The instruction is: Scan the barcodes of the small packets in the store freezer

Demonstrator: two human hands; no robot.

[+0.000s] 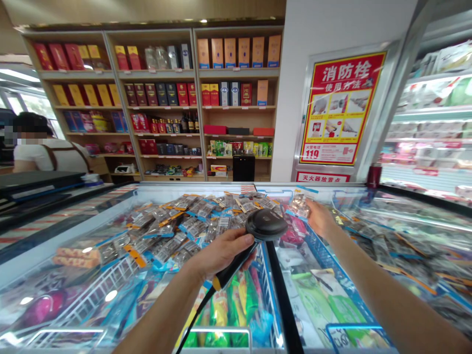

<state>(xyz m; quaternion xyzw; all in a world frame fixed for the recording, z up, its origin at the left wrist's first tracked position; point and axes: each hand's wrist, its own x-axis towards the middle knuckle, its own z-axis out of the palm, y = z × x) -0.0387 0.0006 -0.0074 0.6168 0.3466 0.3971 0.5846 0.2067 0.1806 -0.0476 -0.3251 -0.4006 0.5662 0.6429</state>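
My left hand (pixel 224 253) is wrapped round the handle of a black barcode scanner (pixel 266 225), its head pointing away from me and its cable trailing down to the lower left. Out to the right, my right hand (pixel 320 216) pinches a small clear plastic packet (pixel 299 205) with blue and orange edges; the contents are too small to make out. Many similar packets (pixel 199 209) lie heaped on the glass top of a chest freezer, just beyond the scanner. A second heap of packets (pixel 391 246) spreads over the glass to the right of my right forearm.
Under the glass, wire baskets (pixel 110 275) hold bagged frozen goods (pixel 221 314). A black divider bar (pixel 280 295) runs between the freezer lids. Behind stand shelves (pixel 199 73) of boxed bottles and a red poster (pixel 342 108). At far left is a person (pixel 47 152).
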